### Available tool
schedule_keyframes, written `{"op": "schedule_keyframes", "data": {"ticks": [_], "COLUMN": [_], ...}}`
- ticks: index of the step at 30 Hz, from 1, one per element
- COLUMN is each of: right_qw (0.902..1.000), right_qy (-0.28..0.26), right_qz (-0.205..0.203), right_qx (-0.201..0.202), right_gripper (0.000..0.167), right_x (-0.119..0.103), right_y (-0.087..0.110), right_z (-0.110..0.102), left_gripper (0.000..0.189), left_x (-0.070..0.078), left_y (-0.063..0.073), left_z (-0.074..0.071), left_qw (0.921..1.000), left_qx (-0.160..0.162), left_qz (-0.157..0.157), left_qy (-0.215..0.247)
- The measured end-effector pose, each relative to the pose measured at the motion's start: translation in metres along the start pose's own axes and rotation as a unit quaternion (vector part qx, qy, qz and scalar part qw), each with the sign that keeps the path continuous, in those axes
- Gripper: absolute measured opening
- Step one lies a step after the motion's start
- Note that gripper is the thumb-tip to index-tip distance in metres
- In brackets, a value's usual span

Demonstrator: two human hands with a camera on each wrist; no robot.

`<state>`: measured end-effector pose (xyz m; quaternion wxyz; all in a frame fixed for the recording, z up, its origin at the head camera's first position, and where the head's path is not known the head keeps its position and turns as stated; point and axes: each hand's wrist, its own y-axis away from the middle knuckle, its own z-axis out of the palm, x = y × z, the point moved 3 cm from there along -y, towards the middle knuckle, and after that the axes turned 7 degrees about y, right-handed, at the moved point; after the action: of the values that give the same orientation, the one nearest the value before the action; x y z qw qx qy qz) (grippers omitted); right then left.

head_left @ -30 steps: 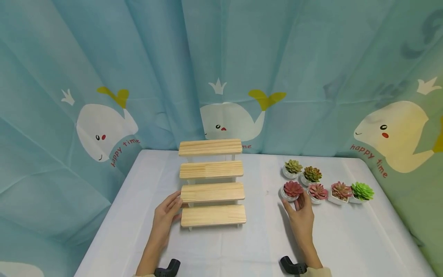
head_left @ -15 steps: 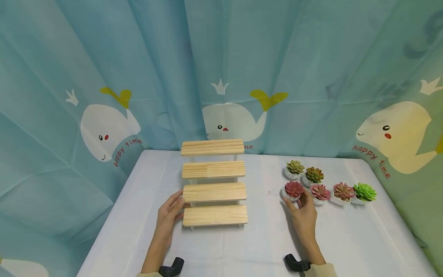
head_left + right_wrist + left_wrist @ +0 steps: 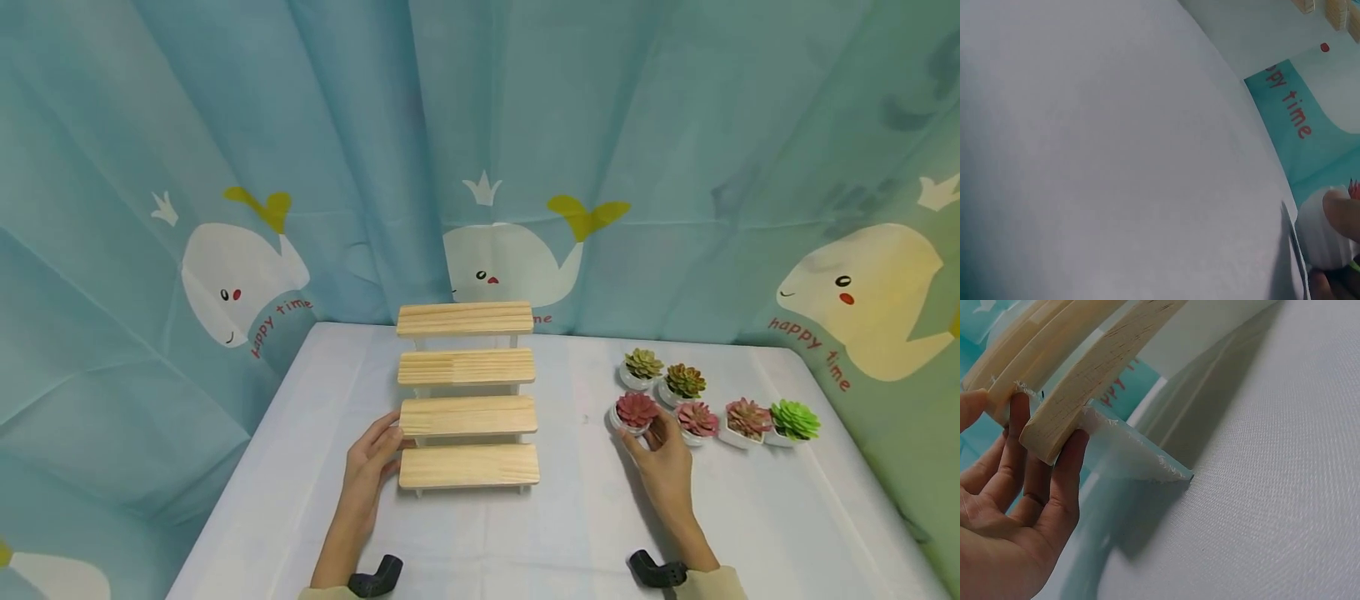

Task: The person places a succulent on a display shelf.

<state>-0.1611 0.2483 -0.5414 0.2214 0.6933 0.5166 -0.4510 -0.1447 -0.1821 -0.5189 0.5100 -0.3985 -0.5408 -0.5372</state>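
In the head view, my left hand [image 3: 369, 462] holds the left side of a four-tier wooden display stand [image 3: 468, 417]. The left wrist view shows its fingers curled around the ends of the planks [image 3: 1063, 419], with the thumb against a higher one. At the right, my right hand [image 3: 663, 467] pinches the white pot of a dark red artificial succulent [image 3: 635, 410] between thumb and fingers. Only the side of that white pot [image 3: 1321, 231] and parts of the fingers appear at the right wrist view's edge. Whether the pot touches the table is hard to tell.
Around the right hand stand more potted succulents: a pale green one [image 3: 643, 365], a green-brown one [image 3: 685, 383], a pink one [image 3: 697, 421], a reddish one [image 3: 746, 421] and a bright green one [image 3: 793, 422]. A whale-print curtain [image 3: 517, 108] hangs behind the white table [image 3: 570, 533].
The whole head view has shifted slightly. The right hand has drawn the dark red succulent a little left, away from the pink one. The left hand keeps its hold on the stand.
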Motion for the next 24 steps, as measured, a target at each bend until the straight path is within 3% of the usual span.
{"op": "schedule_keyframes", "data": {"ticks": [6, 11, 17, 24], "right_qw": [0.9966, 0.9839, 0.9698, 0.9572], "right_qy": [-0.022, -0.072, -0.097, -0.087], "right_qz": [-0.032, -0.09, -0.131, -0.167], "right_qx": [-0.073, -0.136, -0.181, -0.219], "right_gripper": [0.068, 0.07, 0.07, 0.063], "right_x": [-0.003, -0.012, -0.025, -0.046], "right_y": [-0.006, -0.014, -0.021, -0.033], "right_z": [-0.001, 0.002, 0.003, 0.004], "left_gripper": [0.049, 0.048, 0.048, 0.05], "left_x": [-0.001, -0.003, -0.005, -0.003], "left_y": [-0.001, -0.001, -0.002, -0.002], "left_z": [0.0, -0.001, -0.001, 0.0], "left_qw": [1.0, 1.0, 1.0, 1.0], "left_qx": [-0.001, -0.001, -0.001, 0.0], "left_qz": [0.003, 0.006, 0.002, -0.001], "left_qy": [-0.002, 0.001, 0.001, -0.001]}}
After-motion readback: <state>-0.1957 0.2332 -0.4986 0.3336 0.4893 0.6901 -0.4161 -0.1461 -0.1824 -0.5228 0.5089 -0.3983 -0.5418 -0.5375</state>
